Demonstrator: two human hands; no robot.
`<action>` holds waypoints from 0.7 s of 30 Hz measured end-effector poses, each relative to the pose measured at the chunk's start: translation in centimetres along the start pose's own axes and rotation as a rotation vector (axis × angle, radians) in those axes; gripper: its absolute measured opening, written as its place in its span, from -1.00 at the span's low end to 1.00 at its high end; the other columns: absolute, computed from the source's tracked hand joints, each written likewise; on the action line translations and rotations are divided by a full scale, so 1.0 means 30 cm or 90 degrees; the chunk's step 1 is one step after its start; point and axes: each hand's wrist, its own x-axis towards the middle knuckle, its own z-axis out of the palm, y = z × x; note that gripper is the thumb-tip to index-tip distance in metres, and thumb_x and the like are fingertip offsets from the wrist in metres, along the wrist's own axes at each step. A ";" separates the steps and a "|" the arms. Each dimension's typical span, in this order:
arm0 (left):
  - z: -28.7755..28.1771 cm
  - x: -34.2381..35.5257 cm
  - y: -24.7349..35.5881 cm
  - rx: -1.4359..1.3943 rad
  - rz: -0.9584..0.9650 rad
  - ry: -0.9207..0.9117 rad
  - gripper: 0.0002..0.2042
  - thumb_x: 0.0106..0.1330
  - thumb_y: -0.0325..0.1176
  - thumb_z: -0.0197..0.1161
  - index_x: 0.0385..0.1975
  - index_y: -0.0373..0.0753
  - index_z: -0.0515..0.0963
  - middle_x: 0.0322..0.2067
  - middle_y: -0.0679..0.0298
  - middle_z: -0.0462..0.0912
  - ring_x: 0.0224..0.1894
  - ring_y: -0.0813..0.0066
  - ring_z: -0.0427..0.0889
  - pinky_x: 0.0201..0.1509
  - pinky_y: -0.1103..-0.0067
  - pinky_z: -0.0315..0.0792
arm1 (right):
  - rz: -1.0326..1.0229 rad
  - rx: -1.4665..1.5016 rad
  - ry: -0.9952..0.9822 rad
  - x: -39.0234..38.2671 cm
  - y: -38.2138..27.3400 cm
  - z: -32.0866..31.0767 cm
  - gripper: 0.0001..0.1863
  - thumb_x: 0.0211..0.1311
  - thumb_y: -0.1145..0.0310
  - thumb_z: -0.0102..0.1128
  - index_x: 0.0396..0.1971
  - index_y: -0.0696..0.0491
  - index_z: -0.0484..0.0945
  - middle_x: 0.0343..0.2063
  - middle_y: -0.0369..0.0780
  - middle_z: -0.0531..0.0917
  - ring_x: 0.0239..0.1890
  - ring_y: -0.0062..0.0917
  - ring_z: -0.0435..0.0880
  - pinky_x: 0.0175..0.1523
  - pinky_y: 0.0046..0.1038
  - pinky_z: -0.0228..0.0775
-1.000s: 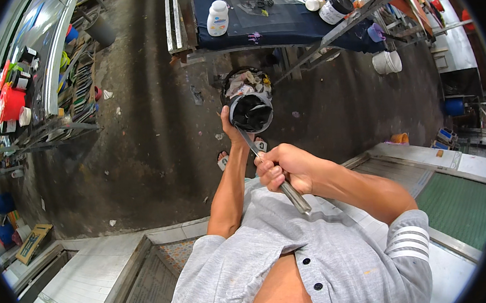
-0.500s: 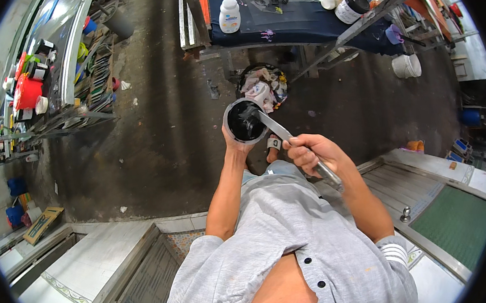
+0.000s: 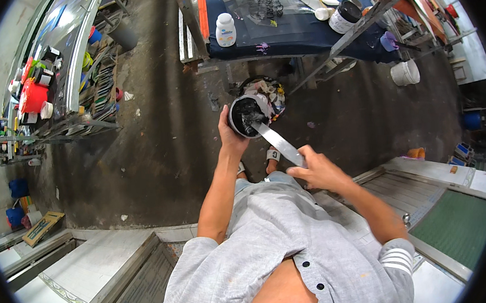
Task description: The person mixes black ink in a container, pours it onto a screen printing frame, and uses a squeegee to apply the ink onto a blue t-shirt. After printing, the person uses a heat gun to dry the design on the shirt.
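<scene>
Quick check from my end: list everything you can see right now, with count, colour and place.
round tub: one, black inside, held up in the left hand
flat blade: one, silver, tip in the tub, held by the right hand
waste bin: one, dark, floor under the table
table: one, dark blue top, ahead
bottle: one, white, on table
bucket: one, white, floor at right
left hand: grips the tub
right hand: grips the blade
</scene>
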 end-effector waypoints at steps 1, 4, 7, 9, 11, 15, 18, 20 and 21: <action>-0.001 0.005 0.009 0.020 0.006 0.030 -0.52 0.38 0.06 -0.02 -0.02 -0.20 0.59 -0.06 0.13 0.68 -0.01 0.16 0.65 0.17 0.20 0.49 | -0.003 -0.118 -0.021 -0.020 -0.046 -0.079 -0.45 0.17 0.17 0.28 0.00 0.23 0.32 -0.30 0.17 0.66 -0.21 0.03 0.68 -0.16 -0.15 0.51; -0.001 0.016 0.028 0.076 -0.064 0.012 -0.54 0.38 0.03 0.01 -0.08 -0.26 0.62 -0.14 0.12 0.71 -0.10 0.19 0.69 0.12 0.29 0.53 | -0.176 -0.492 0.125 0.001 -0.045 -0.196 -0.68 0.07 0.43 0.25 -0.16 0.10 0.42 -0.39 -0.03 0.61 -0.31 -0.12 0.67 -0.24 -0.12 0.53; 0.001 0.030 0.018 0.098 -0.085 0.006 -0.57 0.38 0.00 0.05 -0.14 -0.27 0.64 -0.19 0.12 0.73 -0.15 0.22 0.71 0.07 0.33 0.56 | -0.319 -0.688 0.226 0.065 -0.108 -0.289 -0.94 0.03 0.44 0.21 -0.49 0.08 0.54 -0.42 -0.21 0.54 -0.31 -0.32 0.65 -0.28 -0.30 0.53; 0.012 0.035 0.015 0.116 -0.088 0.003 -0.58 0.38 0.00 0.06 -0.15 -0.27 0.64 -0.20 0.13 0.73 -0.16 0.23 0.71 0.05 0.34 0.57 | -0.408 -0.754 0.260 0.085 -0.166 -0.322 -0.91 0.02 0.44 0.20 -0.42 0.06 0.57 -0.41 -0.26 0.54 -0.26 -0.41 0.64 -0.28 -0.38 0.51; 0.045 0.031 0.007 0.124 -0.078 0.009 -0.58 0.38 0.00 0.06 -0.16 -0.26 0.64 -0.21 0.14 0.73 -0.16 0.24 0.71 0.04 0.34 0.57 | -0.445 -0.818 0.311 0.087 -0.188 -0.317 -0.87 0.02 0.43 0.20 -0.38 0.07 0.59 -0.42 -0.28 0.54 -0.27 -0.45 0.64 -0.29 -0.43 0.50; 0.065 0.044 0.035 0.115 -0.013 0.001 -0.58 0.35 -0.01 0.08 -0.15 -0.26 0.64 -0.19 0.12 0.73 -0.16 0.22 0.71 0.04 0.32 0.57 | -0.306 -0.843 0.299 0.105 -0.178 -0.243 -0.81 0.04 0.42 0.19 -0.31 0.10 0.61 -0.39 -0.26 0.58 -0.30 -0.43 0.66 -0.26 -0.45 0.51; 0.121 0.029 0.067 0.102 0.033 -0.032 -0.58 0.34 -0.02 0.08 -0.13 -0.27 0.62 -0.19 0.11 0.72 -0.15 0.21 0.71 0.03 0.31 0.58 | -0.167 -0.651 0.144 0.075 -0.203 -0.249 -0.80 0.11 0.47 0.12 -0.28 0.14 0.64 -0.33 -0.08 0.65 -0.27 -0.21 0.70 -0.18 -0.25 0.56; 0.138 0.012 0.091 0.087 0.053 -0.068 -0.58 0.34 -0.02 0.07 -0.11 -0.29 0.58 -0.19 0.12 0.72 -0.15 0.23 0.70 0.01 0.33 0.58 | -0.082 -0.498 0.050 0.062 -0.241 -0.305 -0.79 0.13 0.51 0.07 -0.28 0.15 0.65 -0.31 -0.01 0.66 -0.26 -0.10 0.70 -0.15 -0.16 0.56; 0.139 0.014 0.097 0.059 0.067 -0.078 -0.51 0.34 0.02 0.04 -0.06 -0.33 0.57 -0.15 0.06 0.70 -0.12 0.19 0.70 0.04 0.30 0.57 | -0.072 -0.396 0.065 0.055 -0.217 -0.328 -0.78 0.11 0.53 0.04 -0.30 0.14 0.66 -0.34 0.01 0.66 -0.28 -0.04 0.68 -0.12 -0.12 0.55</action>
